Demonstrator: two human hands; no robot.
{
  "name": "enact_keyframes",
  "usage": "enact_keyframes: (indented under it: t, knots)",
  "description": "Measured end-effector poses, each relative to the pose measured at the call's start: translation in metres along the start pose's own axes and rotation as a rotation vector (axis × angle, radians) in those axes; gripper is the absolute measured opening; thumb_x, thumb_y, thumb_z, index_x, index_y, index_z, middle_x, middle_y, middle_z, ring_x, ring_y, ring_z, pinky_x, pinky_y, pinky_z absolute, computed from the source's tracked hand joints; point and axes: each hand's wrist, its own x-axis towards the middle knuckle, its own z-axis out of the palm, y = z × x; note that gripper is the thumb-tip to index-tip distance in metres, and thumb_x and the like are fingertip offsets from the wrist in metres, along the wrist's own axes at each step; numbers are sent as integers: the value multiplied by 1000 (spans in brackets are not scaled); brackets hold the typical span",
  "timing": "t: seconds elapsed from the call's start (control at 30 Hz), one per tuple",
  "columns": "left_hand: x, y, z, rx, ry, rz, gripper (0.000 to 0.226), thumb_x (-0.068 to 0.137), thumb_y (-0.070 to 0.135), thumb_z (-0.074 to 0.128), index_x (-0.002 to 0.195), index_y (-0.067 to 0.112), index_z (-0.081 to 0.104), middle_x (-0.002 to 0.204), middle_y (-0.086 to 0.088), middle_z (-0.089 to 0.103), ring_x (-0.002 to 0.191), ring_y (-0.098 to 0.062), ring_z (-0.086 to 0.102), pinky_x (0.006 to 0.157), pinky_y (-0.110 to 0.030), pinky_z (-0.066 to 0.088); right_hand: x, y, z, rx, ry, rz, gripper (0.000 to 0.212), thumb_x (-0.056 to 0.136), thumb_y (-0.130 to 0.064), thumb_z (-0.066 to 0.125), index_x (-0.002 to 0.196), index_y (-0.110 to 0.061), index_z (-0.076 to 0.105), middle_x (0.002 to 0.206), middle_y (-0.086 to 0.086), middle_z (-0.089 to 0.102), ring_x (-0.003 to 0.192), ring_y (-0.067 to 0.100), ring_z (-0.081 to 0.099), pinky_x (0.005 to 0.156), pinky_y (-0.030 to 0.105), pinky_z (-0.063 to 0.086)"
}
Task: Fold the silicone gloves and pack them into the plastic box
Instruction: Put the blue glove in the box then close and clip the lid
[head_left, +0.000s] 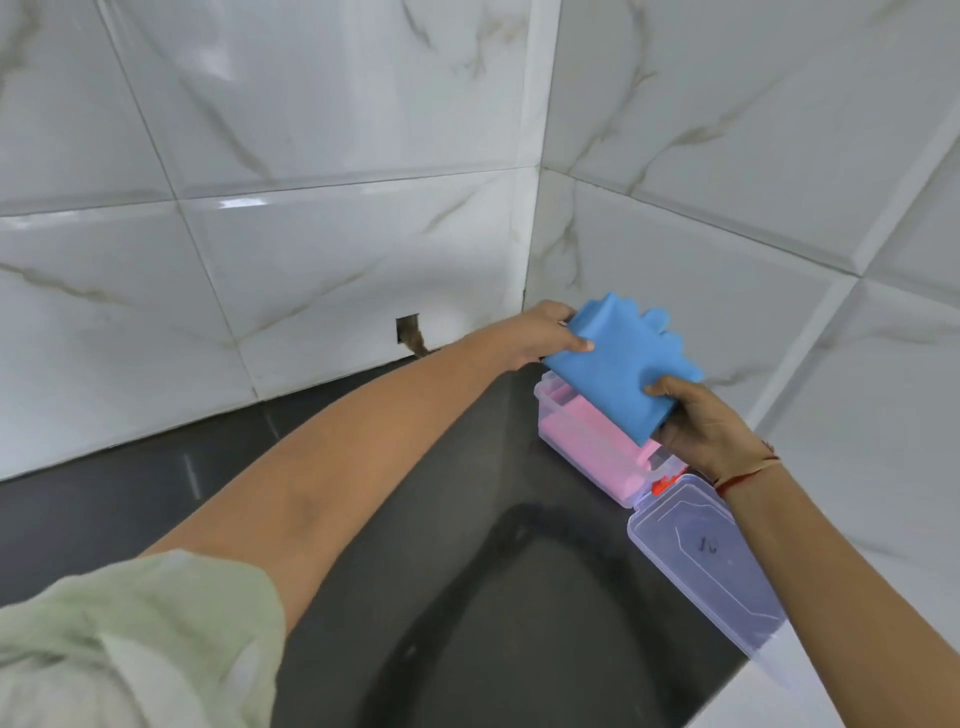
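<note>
Folded blue glove (618, 364) held above the open plastic box (582, 441).
Left hand (545, 338) pinches its far-left edge; right hand (698, 421) grips its near-right corner.

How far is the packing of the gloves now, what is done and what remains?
Done: a folded pink glove lies inside the clear plastic box, whose clear lid lies open on the dark counter. In hand: the left hand and right hand hold a folded blue silicone glove above the box. Left: lay it in and probably close the lid.
</note>
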Motion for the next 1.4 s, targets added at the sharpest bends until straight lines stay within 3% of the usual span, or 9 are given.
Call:
enact_keyframes:
  t: [0.23,0.4,0.6,0.8,0.87,0.97,1.07,1.17,1.4]
  knots:
    - [53,-26,27,310,-11,-102,41,94,14,55,129,-3,44,128,-20,54,105,-28,56,86,-36,46,24,5,-23,-172,150,56,31,84,11,43,99,-10,61,95,6,65,84,20,62,56,24,58]
    - [66,-47,28,546,-44,-132,37,95,20,50,126,-1,45,111,-14,52,89,-24,50,69,-32,41,35,9,-26,-276,165,147,27,84,11,48,99,-8,60,92,6,65,81,21,61,51,22,57]
    - [69,-43,26,834,-149,-128,30,97,17,45,120,-2,45,98,-15,49,70,-24,48,59,-31,41,43,2,-37,-432,176,321,29,83,-2,63,111,-2,57,101,14,64,84,25,62,69,34,57]
    - [59,-35,40,1194,-182,-93,14,97,3,38,102,1,51,91,-12,51,74,-22,48,53,-26,36,46,3,-34,-894,159,254,28,88,-15,57,109,4,56,90,16,63,75,24,63,58,26,55]
    - [57,-34,42,1288,-185,-94,23,94,-2,38,114,-1,51,97,-14,57,75,-22,49,49,-25,35,47,4,-30,-1043,151,273,24,88,-16,55,103,2,55,86,15,63,73,26,63,58,26,56]
    - [54,-35,45,1380,-182,-70,45,92,-4,42,136,1,40,120,-14,59,84,-23,50,68,-31,45,47,9,-21,-1254,114,330,15,88,-15,50,96,-1,50,76,11,59,60,22,60,45,20,52]
    - [51,-40,47,1404,-157,-74,51,91,-5,43,140,5,34,121,-10,57,94,-26,56,86,-34,47,47,21,-13,-1457,67,361,16,91,-17,46,101,-5,44,93,15,57,66,31,62,50,27,55]
    - [46,-45,45,1406,-131,-94,52,92,-4,43,142,5,31,130,-8,53,109,-27,57,91,-34,45,47,28,-9,-1496,5,398,16,94,-18,44,105,-8,42,100,15,56,79,32,61,65,32,57]
    - [45,-45,45,1445,-110,-95,45,95,2,42,140,8,37,135,-5,49,118,-25,53,92,-34,42,44,29,-10,-1687,-5,328,22,93,-24,52,107,-8,49,93,13,59,68,22,58,48,14,43]
